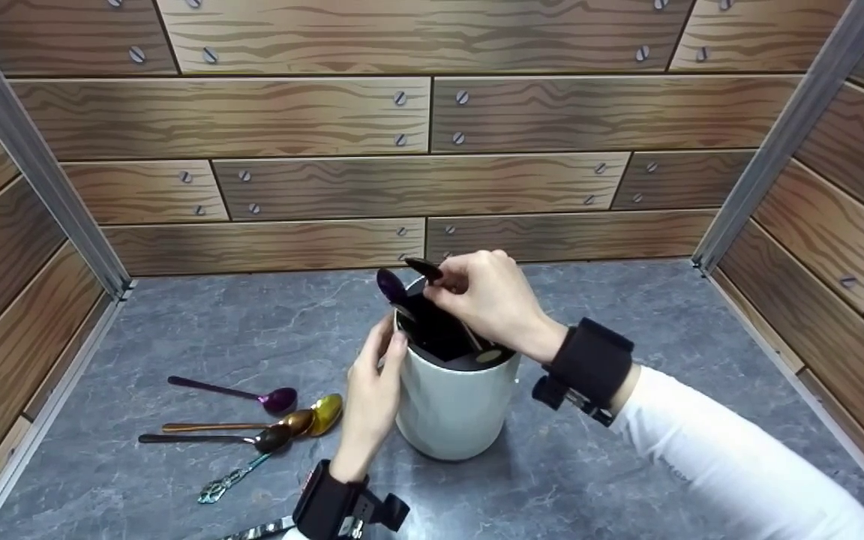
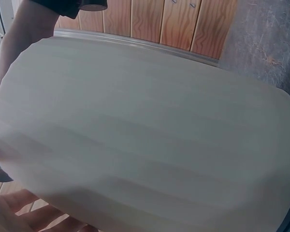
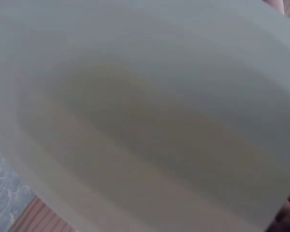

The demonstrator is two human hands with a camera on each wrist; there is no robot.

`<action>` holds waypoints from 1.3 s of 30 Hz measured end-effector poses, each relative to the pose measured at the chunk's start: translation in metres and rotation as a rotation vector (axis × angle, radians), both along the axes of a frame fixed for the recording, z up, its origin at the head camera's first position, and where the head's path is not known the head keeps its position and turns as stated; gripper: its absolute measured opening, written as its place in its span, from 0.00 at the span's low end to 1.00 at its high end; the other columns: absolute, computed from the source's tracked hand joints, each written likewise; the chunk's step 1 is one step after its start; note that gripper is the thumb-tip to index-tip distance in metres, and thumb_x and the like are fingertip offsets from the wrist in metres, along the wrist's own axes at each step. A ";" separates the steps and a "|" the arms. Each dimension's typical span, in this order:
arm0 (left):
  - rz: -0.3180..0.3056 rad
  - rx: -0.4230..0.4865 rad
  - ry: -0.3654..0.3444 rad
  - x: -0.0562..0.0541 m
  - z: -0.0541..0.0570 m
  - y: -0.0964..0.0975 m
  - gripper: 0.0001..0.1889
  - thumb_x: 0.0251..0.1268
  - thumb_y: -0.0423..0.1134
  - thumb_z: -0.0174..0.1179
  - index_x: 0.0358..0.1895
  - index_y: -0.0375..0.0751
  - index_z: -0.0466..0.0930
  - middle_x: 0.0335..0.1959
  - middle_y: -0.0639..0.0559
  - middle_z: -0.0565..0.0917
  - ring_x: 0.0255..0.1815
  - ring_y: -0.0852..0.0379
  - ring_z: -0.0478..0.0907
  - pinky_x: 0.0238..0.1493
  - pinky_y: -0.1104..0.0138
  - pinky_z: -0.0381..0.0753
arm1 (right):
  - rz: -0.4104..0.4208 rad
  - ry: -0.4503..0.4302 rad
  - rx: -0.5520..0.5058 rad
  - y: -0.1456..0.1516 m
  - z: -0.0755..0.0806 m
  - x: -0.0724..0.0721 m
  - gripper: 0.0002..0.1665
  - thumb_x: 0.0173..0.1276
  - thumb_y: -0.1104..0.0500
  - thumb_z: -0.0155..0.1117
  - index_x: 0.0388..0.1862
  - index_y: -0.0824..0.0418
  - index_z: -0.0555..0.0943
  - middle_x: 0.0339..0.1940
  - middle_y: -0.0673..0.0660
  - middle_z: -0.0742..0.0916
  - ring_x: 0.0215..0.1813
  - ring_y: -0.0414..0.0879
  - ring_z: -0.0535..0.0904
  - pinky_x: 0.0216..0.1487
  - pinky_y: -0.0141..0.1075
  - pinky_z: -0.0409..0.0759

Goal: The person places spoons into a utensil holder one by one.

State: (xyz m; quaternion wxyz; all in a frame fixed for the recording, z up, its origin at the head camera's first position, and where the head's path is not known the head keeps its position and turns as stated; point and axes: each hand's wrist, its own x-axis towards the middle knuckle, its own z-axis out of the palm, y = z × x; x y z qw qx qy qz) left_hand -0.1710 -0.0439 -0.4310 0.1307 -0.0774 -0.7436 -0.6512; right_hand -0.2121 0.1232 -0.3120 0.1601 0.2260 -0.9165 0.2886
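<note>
A white cylindrical utensil holder with a dark inside stands upright on the table. My left hand holds its left side near the rim, and the fingers lie along its wall in the left wrist view. Over the opening, my right hand pinches a dark spoon close to its bowl; the handle's lower part is hidden. A purple spoon stands in the holder at the back left, bowl up. A gold-toned spoon bowl shows inside the front right rim.
Left of the holder lie a purple spoon, a yellow-gold spoon, a copper spoon, a black spoon and an ornate teal handle, partly overlapping. A silver handle lies by my left wrist. Wood-patterned walls enclose the table.
</note>
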 end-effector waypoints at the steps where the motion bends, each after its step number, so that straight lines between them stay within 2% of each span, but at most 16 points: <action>1: 0.000 0.000 0.000 0.000 0.000 0.000 0.23 0.85 0.41 0.51 0.76 0.37 0.72 0.73 0.36 0.78 0.76 0.41 0.76 0.76 0.47 0.78 | -0.001 -0.004 0.008 0.000 0.000 0.000 0.05 0.65 0.58 0.74 0.34 0.58 0.92 0.33 0.54 0.95 0.37 0.50 0.93 0.40 0.48 0.88; 4: -0.001 0.003 -0.008 0.000 0.001 0.000 0.24 0.85 0.41 0.51 0.76 0.36 0.71 0.74 0.36 0.78 0.76 0.40 0.75 0.77 0.48 0.77 | -0.004 -0.011 0.033 -0.002 -0.002 0.001 0.05 0.65 0.57 0.74 0.33 0.56 0.93 0.32 0.53 0.95 0.36 0.49 0.92 0.39 0.47 0.86; 11: -0.012 0.001 -0.012 0.001 0.000 0.000 0.24 0.85 0.42 0.50 0.76 0.37 0.70 0.75 0.36 0.77 0.77 0.40 0.74 0.79 0.48 0.75 | -0.003 -0.035 0.071 -0.004 -0.007 0.002 0.05 0.64 0.58 0.74 0.29 0.56 0.92 0.27 0.51 0.94 0.28 0.44 0.87 0.31 0.39 0.80; 14: -0.016 0.001 -0.010 0.001 0.000 0.000 0.24 0.86 0.42 0.50 0.77 0.37 0.70 0.75 0.36 0.76 0.77 0.40 0.74 0.79 0.47 0.75 | 0.005 -0.044 0.089 -0.004 -0.009 0.002 0.06 0.63 0.58 0.73 0.27 0.56 0.91 0.23 0.50 0.92 0.23 0.40 0.79 0.26 0.36 0.74; 18: -0.019 0.004 -0.007 0.001 0.000 0.000 0.24 0.85 0.42 0.50 0.77 0.36 0.70 0.75 0.35 0.76 0.77 0.39 0.75 0.79 0.47 0.75 | 0.016 -0.053 0.107 -0.006 -0.011 0.003 0.08 0.62 0.59 0.73 0.24 0.55 0.90 0.19 0.49 0.89 0.21 0.37 0.70 0.25 0.33 0.68; 24: -0.023 0.011 -0.003 0.000 0.000 0.000 0.24 0.85 0.41 0.50 0.77 0.35 0.70 0.75 0.34 0.76 0.76 0.39 0.75 0.78 0.47 0.75 | -0.008 -0.038 0.138 -0.009 -0.014 0.003 0.09 0.62 0.57 0.73 0.21 0.53 0.88 0.16 0.46 0.86 0.21 0.39 0.71 0.26 0.37 0.72; 29: -0.022 0.014 0.009 0.000 0.000 -0.001 0.24 0.85 0.41 0.50 0.76 0.35 0.70 0.74 0.35 0.78 0.75 0.40 0.76 0.78 0.47 0.76 | -0.039 -0.029 0.174 -0.012 -0.015 0.004 0.09 0.62 0.55 0.74 0.22 0.51 0.89 0.16 0.46 0.87 0.22 0.42 0.77 0.25 0.40 0.75; 34: -0.029 0.024 0.007 0.000 0.000 -0.001 0.24 0.86 0.41 0.50 0.77 0.35 0.69 0.75 0.35 0.77 0.75 0.39 0.77 0.79 0.48 0.75 | -0.031 0.019 0.214 -0.014 -0.017 0.005 0.07 0.62 0.54 0.74 0.24 0.48 0.91 0.17 0.46 0.88 0.25 0.46 0.81 0.29 0.47 0.80; 39: -0.035 0.032 0.003 0.000 0.000 -0.001 0.25 0.86 0.41 0.50 0.77 0.35 0.69 0.75 0.34 0.76 0.74 0.40 0.78 0.79 0.48 0.75 | -0.017 0.077 0.254 -0.015 -0.018 0.007 0.12 0.63 0.53 0.74 0.19 0.50 0.88 0.15 0.48 0.85 0.26 0.49 0.82 0.31 0.50 0.81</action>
